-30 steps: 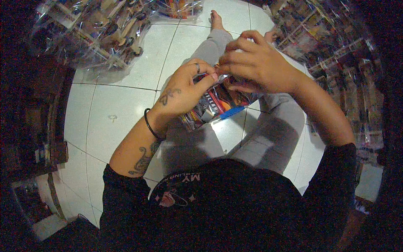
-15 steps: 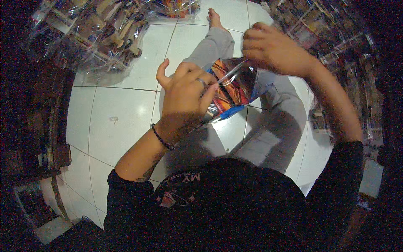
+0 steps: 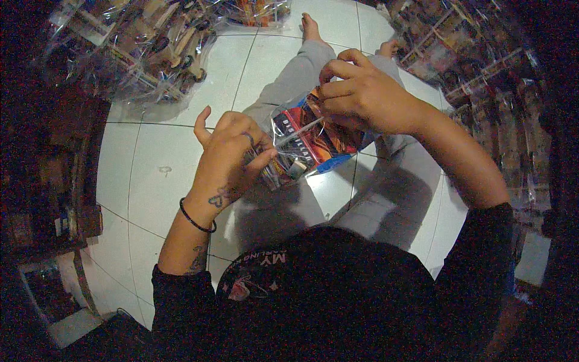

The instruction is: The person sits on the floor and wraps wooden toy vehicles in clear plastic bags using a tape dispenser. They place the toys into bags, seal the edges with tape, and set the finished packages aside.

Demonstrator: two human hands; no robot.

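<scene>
Over my lap lies a flat packet [image 3: 338,163] in red, orange, black and blue, covered in shiny clear plastic. A pale, narrow fold of the clear plastic [image 3: 301,130] runs across its top between my hands. My left hand [image 3: 232,154] pinches the plastic at the packet's left end with thumb and forefinger, the little finger sticking out. At the far right part of the packet, my right hand [image 3: 377,96] is closed with bent fingers on the same fold. Its fingertips are partly hidden behind the hand.
My grey-trousered legs [image 3: 289,75] stretch over white floor tiles [image 3: 163,187]. Clear-wrapped bundles of goods stand at the far left [image 3: 163,54] and far right [image 3: 446,54]. A smaller plastic-wrapped pack [image 3: 256,13] lies at the far middle. Dark shelving [image 3: 54,175] edges the left.
Both hands have shifted left and a little nearer, still at the plastic fold. More of the packet's left part shows between them.
</scene>
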